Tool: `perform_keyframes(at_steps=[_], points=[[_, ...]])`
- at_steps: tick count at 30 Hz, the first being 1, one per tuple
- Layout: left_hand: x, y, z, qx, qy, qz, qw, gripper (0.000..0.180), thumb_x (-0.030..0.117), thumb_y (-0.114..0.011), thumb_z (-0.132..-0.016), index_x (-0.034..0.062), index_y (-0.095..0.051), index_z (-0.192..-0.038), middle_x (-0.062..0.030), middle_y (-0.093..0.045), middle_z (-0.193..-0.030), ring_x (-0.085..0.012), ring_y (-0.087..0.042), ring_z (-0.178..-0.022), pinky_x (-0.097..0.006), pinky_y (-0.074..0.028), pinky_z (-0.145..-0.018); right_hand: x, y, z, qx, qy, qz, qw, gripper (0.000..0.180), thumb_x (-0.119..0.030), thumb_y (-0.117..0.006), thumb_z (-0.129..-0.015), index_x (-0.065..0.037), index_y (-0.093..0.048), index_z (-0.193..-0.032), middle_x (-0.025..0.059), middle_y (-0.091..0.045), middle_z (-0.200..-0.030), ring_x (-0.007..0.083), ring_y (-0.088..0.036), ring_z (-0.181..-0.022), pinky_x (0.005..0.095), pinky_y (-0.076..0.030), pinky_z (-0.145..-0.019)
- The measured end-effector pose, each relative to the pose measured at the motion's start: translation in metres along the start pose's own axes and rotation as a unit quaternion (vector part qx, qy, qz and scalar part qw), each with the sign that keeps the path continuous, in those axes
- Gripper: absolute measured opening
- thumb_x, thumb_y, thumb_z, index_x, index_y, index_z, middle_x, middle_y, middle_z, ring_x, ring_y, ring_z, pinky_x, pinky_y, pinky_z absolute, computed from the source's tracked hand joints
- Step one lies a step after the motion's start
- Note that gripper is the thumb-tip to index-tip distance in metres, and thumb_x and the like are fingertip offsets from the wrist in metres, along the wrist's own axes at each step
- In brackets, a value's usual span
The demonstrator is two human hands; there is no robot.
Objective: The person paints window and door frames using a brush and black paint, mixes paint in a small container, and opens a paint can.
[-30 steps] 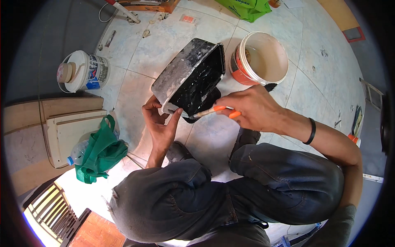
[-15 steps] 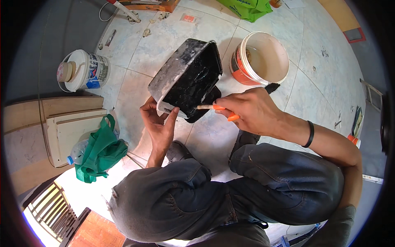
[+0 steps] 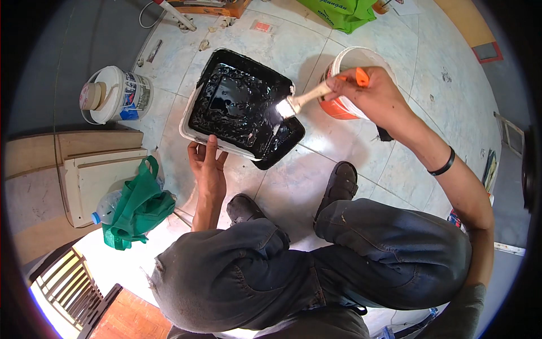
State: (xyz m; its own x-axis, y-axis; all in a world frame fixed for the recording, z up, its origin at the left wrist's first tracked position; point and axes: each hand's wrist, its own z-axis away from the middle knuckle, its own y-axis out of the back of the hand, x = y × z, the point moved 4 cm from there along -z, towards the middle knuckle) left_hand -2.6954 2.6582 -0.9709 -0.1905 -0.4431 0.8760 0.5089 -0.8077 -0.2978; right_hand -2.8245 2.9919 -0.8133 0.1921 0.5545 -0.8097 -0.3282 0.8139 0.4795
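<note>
A rectangular paint tray coated with wet black paint lies in front of me, its opening facing up. My left hand grips its near rim, thumb on top and fingers beneath. My right hand holds a paintbrush with a pale handle and a metal ferrule, its head over the tray's right side. Orange shows at the fingers of that hand. Dark bristles stick out below the same hand, seemingly from a second brush. Behind the right hand stands a white and orange bucket, partly hidden.
A lidded white pail with tape on top stands at left. Nearer lie a green bag, a plastic bottle and pale boards. A bright green bag sits at the far side. My shoes rest on the tiled floor.
The tray has tipped from steeply tilted to nearly level, showing its painted inside. My right hand has risen up and right, turning the brush so its head points into the tray.
</note>
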Motion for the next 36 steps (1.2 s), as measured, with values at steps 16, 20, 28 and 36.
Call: perform_keyframes(at_steps=[16, 20, 28, 36], points=[[0.015, -0.041, -0.084, -0.076, 0.091, 0.148, 0.982, 0.041, 0.025, -0.070, -0.106, -0.0013, -0.057, -0.133, -0.0179, -0.060, -0.133, -0.0303, -0.063, -0.125, -0.041, -0.056, -0.114, -0.027, -0.021, -0.082, 0.084, 0.102, 0.126, 0.983, 0.040, -0.041, -0.078, -0.093, -0.001, -0.080, -0.095, 0.0186, -0.075, -0.079, 0.0348, -0.075, -0.077, 0.0449, -0.057, -0.074], [0.008, -0.060, -0.135, -0.070, 0.124, 0.158, 0.977, 0.040, 0.021, -0.070, -0.105, -0.0042, -0.056, -0.132, -0.0196, -0.058, -0.132, -0.0309, -0.062, -0.126, -0.042, -0.055, -0.116, -0.032, 0.005, -0.110, 0.131, 0.118, 0.221, 0.959, 0.045, -0.046, -0.078, -0.091, -0.001, -0.080, -0.095, 0.0203, -0.076, -0.080, 0.0373, -0.076, -0.081, 0.0464, -0.058, -0.079], [-0.016, -0.073, -0.228, -0.063, 0.152, 0.122, 0.979, 0.042, 0.022, -0.067, -0.107, -0.0007, -0.053, -0.140, -0.0156, -0.060, -0.139, -0.0325, -0.057, -0.133, -0.049, -0.052, -0.119, -0.046, 0.115, -0.025, 0.242, 0.117, 0.231, 0.935, 0.044, -0.046, -0.072, -0.100, -0.006, -0.079, -0.116, 0.0092, -0.078, -0.091, 0.0192, -0.075, -0.085, 0.0352, -0.057, -0.081], [-0.031, -0.043, -0.293, -0.100, 0.182, 0.057, 0.976, 0.042, 0.023, -0.067, -0.107, -0.0032, -0.055, -0.138, -0.0176, -0.062, -0.134, -0.0346, -0.061, -0.129, -0.053, -0.052, -0.117, 0.003, 0.221, 0.169, 0.341, -0.072, -0.055, 0.936, 0.047, -0.044, -0.057, -0.110, -0.007, -0.070, -0.136, -0.0044, -0.070, -0.100, 0.0011, -0.025, -0.052, 0.0199, -0.024, -0.047]])
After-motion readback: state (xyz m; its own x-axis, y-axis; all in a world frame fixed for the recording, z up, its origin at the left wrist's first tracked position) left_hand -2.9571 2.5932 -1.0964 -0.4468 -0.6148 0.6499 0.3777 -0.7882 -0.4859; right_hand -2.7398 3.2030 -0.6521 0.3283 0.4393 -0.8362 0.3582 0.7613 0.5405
